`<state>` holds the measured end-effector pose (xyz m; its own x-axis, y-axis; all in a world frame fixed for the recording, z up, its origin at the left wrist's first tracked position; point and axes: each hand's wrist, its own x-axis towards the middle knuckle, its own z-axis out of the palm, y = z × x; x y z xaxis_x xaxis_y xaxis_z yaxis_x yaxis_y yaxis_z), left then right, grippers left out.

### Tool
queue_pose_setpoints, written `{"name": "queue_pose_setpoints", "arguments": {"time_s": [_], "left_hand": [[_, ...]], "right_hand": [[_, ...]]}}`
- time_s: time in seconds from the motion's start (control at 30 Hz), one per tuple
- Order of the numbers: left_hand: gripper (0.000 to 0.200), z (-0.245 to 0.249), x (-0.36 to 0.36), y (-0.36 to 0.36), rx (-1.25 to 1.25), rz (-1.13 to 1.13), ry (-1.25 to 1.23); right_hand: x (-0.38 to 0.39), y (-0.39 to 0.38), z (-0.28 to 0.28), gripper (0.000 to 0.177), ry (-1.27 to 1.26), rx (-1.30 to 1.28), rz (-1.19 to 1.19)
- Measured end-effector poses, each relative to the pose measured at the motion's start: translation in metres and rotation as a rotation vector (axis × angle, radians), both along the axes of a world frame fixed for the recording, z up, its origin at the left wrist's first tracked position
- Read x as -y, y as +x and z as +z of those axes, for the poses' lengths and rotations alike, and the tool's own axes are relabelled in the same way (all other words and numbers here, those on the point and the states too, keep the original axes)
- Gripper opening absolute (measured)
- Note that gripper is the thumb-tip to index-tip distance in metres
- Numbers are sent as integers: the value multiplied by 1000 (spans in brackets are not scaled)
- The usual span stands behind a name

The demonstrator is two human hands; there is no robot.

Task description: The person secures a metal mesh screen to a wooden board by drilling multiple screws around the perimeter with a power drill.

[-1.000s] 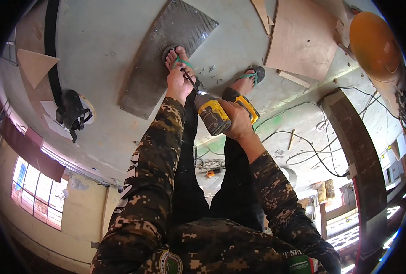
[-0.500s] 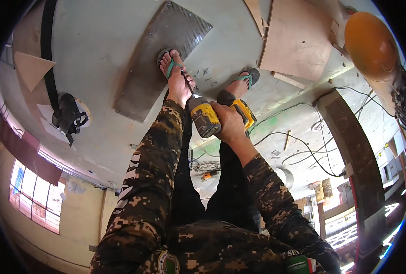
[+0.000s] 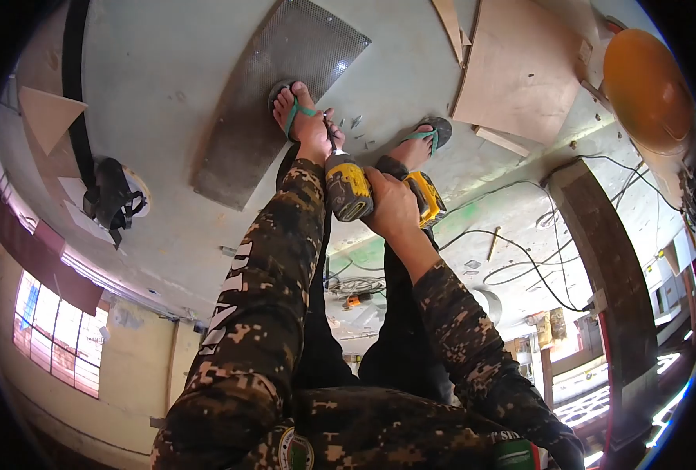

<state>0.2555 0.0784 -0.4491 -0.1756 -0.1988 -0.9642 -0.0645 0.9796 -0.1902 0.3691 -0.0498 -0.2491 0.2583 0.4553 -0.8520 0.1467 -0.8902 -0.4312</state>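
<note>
My right hand [image 3: 395, 205] is wrapped around the grip of a yellow and black cordless drill [image 3: 349, 190], whose nose points away from me toward my left hand. At the drill's tip, my left hand [image 3: 316, 141] has its fingers bent in close around the bit; what they pinch is too small to make out. Just beyond that hand, my left foot in a green-strapped flip-flop [image 3: 291, 110] presses on a grey perforated metal sheet [image 3: 242, 149] lying on the floor. Several small metal pieces [image 3: 356, 122], probably screws, are scattered right of the sheet.
A plywood panel [image 3: 516, 78] lies at the upper right beside an orange rounded tank [image 3: 648, 90]. Black cables [image 3: 512, 243] run over the floor near a dark beam [image 3: 602, 258]. A black strapped object [image 3: 115, 196] sits at left. An orange tool [image 3: 353, 301] lies behind my legs.
The drill and my right hand have shifted slightly, with the drill's nose now closer to my left fingers. The view has moved a little; the metal sheet stays under my foot.
</note>
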Motion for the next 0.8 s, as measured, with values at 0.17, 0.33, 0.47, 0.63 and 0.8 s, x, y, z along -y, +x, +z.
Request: {"name": "queue_pose_setpoints", "arguments": {"time_s": [0.17, 0.33, 0.47, 0.63, 0.8], "left_hand": [[25, -18, -7, 0, 15, -78, -26], [30, -33, -13, 9, 18, -273, -24], [30, -29, -18, 8, 117, -389, 1], [29, -35, -23, 6, 111, -333, 3], [30, -31, -27, 5, 86, -303, 50]], "right_hand": [[-4, 0, -24, 54, -10, 10, -44], [-11, -2, -47, 45, 15, 33, -51], [-20, -5, -59, 41, -21, 23, -55], [-29, -5, -66, 44, -56, 21, 12], [-34, -4, -70, 48, -65, -16, 60]]}}
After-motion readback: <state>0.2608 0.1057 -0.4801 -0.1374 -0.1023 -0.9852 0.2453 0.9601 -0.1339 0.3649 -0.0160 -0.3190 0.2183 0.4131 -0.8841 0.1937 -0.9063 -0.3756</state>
